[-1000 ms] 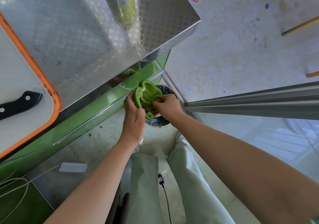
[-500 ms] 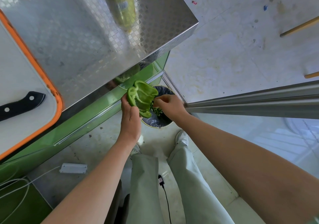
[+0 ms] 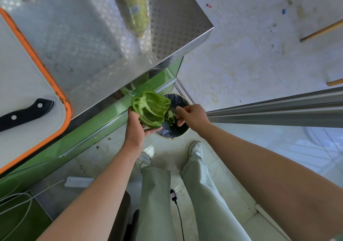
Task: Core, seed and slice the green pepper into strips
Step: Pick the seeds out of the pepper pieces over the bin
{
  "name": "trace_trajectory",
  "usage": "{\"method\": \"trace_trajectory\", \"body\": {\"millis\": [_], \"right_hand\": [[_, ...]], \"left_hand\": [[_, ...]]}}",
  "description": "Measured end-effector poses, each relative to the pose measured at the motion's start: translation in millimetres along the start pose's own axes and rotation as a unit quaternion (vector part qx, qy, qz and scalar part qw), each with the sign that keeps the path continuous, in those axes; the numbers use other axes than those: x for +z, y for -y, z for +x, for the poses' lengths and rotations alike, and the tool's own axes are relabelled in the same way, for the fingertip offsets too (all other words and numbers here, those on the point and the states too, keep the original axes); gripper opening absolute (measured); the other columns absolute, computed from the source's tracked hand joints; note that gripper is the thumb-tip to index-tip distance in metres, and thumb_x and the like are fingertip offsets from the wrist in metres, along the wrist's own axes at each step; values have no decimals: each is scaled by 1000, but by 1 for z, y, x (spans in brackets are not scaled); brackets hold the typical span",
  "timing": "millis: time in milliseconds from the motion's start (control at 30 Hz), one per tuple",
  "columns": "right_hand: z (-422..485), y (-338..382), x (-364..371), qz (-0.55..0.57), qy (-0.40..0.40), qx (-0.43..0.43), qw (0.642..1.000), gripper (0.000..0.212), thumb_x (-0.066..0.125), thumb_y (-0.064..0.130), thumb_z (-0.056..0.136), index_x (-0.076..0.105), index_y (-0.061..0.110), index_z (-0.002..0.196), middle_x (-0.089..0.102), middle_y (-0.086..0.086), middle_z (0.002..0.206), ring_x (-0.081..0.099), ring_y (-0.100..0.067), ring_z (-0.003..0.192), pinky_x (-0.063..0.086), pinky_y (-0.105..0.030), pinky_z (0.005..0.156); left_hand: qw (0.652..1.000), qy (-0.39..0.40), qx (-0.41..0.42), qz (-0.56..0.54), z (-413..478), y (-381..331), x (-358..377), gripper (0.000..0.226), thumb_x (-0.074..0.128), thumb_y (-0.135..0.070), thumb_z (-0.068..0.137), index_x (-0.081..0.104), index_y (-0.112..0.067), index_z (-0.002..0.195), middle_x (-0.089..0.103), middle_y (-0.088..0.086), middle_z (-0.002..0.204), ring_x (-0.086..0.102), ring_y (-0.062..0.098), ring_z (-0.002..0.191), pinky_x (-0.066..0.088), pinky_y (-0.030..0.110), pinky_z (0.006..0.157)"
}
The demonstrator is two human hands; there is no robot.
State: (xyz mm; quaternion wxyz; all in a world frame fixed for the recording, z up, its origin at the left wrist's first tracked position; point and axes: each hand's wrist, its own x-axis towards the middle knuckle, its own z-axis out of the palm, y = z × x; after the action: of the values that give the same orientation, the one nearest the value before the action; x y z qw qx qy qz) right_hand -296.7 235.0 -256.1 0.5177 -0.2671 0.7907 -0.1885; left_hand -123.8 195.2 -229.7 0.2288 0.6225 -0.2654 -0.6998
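Observation:
My left hand (image 3: 137, 127) holds an opened green pepper (image 3: 150, 108) over the floor bin (image 3: 182, 129), its hollow inside facing up toward me. My right hand (image 3: 191, 116) hovers over the bin just right of the pepper, fingers loosely apart, nothing clearly held. A clump of pale green core and seeds (image 3: 169, 117) shows between the pepper and my right hand, inside the bin. A black-handled knife (image 3: 26, 114) lies on the white cutting board with an orange rim (image 3: 61, 99) at the left.
The steel counter (image 3: 104, 42) ends just above the bin; a tall bottle (image 3: 133, 12) stands on it. My legs and shoes are below the hands. A white power strip (image 3: 78, 181) and cables lie on the floor at lower left.
My right hand has pulled out of the pepper and moved right over the bin; the core and seeds now lie there. The pepper has tilted open toward me.

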Motion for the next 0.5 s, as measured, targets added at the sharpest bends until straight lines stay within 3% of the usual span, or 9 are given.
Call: {"method": "trace_trajectory", "body": {"millis": [67,133,200,300,400,500], "right_hand": [[2,-2,-2,-9,-30,-4,999,36,53,31,96,70,12,71,73,-5,69,62,-4,61,50,-29,73],[3,1,0,7,-50,-34,998,15,58,24,91,68,15,83,73,-5,78,68,-16,77,53,-35,80],[1,8,4,31,-62,-62,996,6,59,19,89,62,21,93,72,-1,80,68,-17,80,53,-35,76],[-5,21,13,17,-97,-162,982,6,61,21,90,65,21,87,66,6,77,63,-12,75,51,-30,71],[-11,30,23,-134,-68,-270,951,13,69,32,84,71,19,81,56,8,80,55,-12,81,42,-30,80],[-14,39,30,-330,-34,-262,906,20,68,45,81,73,26,83,48,10,88,50,-16,100,28,-36,90]], "left_hand": [[1000,3,-8,21,0,0,-2,42,25,-19,98,49,-5,128,60,24,120,63,36,105,60,46,72],[999,4,-17,35,0,0,-1,43,24,-21,98,51,-2,125,62,24,111,64,31,93,61,43,68],[998,9,-28,48,-1,0,0,42,22,-23,98,56,-4,113,63,20,98,61,27,82,60,40,61],[996,10,-43,79,-1,4,-1,42,22,-26,98,58,-6,108,61,17,88,58,25,74,55,34,53],[993,22,-36,109,0,9,-1,41,25,-23,96,61,-5,104,64,18,85,59,25,71,54,33,54],[990,26,-19,140,2,12,-1,36,28,-20,95,60,-7,105,66,15,85,61,22,68,54,33,55]]}}
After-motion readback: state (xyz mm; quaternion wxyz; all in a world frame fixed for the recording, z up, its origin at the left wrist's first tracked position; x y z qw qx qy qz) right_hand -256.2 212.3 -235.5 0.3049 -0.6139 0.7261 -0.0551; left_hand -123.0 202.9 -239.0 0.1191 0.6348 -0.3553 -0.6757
